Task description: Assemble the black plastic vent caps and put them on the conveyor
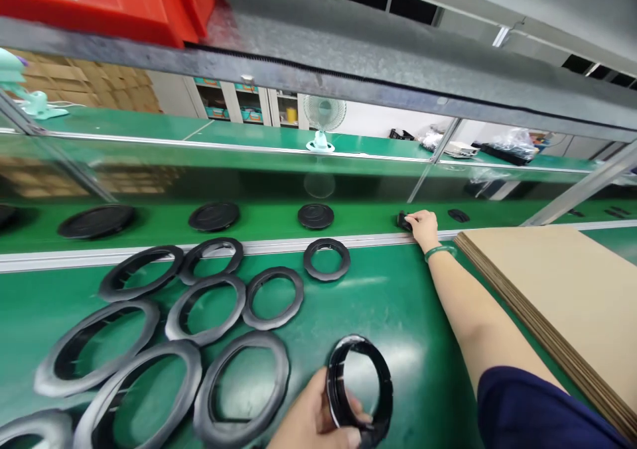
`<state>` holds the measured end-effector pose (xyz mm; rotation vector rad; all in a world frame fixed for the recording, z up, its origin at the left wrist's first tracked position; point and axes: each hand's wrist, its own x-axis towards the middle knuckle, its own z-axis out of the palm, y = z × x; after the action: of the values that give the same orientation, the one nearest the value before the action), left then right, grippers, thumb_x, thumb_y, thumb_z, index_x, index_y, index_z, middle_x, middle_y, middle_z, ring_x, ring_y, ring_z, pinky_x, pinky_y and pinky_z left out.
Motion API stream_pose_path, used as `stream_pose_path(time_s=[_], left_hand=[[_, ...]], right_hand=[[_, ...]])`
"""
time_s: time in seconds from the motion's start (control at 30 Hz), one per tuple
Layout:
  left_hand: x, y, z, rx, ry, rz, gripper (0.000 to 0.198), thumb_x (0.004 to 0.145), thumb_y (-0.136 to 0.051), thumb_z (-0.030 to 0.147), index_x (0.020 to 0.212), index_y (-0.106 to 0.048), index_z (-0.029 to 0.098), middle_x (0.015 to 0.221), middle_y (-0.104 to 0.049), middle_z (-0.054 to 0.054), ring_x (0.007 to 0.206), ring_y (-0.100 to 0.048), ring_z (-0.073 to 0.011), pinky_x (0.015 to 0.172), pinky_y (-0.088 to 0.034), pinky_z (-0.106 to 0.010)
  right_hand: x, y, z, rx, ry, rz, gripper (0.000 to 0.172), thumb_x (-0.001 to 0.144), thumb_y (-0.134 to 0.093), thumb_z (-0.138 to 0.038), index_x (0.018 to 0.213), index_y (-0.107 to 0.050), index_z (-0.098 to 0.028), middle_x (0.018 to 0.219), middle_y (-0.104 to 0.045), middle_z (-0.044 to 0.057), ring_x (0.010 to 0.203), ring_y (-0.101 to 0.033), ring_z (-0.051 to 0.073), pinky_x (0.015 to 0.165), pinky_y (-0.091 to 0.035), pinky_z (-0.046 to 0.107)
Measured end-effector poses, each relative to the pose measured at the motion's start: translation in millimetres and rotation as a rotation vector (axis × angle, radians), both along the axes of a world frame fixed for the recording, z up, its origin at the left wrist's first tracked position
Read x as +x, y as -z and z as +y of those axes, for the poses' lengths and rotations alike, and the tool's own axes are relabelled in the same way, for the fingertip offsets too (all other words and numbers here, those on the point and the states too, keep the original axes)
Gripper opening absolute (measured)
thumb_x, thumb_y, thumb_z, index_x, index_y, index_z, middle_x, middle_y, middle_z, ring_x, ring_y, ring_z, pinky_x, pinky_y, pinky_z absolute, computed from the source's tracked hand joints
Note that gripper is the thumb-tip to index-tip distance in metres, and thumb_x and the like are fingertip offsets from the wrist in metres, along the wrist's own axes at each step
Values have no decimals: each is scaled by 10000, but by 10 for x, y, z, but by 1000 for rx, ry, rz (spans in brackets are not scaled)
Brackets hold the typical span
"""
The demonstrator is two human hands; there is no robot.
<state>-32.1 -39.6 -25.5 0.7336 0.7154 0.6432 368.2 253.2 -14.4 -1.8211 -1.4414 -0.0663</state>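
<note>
At the bottom centre my left hand (323, 412) grips a glossy black ring (334, 383), tilted up above the green table. My right hand (423, 228) stretches far forward to the green belt, its fingers closed on a small dark part (403, 221) whose shape is mostly hidden. Several grey-black rings lie on the table to the left, among them a small ring (327, 259) and a larger ring (242, 388) beside my left hand. On the belt, a black disc (316, 216) lies left of my right hand and a flat black part (458, 215) lies to its right.
A stack of brown cardboard sheets (552, 290) lies on the right, close to my right arm. Overhead runs a metal shelf (318, 34) with a red bin (114, 4). Behind the belt stand a clear panel and a small fan (324, 114). A metal rail (269, 245) edges the belt.
</note>
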Motion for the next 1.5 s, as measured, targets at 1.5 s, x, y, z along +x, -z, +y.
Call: stream_pose_path(time_s=[1.5], left_hand=[[-15, -236, 96, 366, -126, 645, 519, 750, -798, 264, 1156, -478, 216, 1088, -674, -41, 946, -707, -210, 756, -604, -289]], right_hand=[[-1849, -158, -2521, 157, -1047, -154, 182, 1006, -514, -178, 944, -681, -137, 860, -649, 68, 777, -611, 174, 664, -508, 305]])
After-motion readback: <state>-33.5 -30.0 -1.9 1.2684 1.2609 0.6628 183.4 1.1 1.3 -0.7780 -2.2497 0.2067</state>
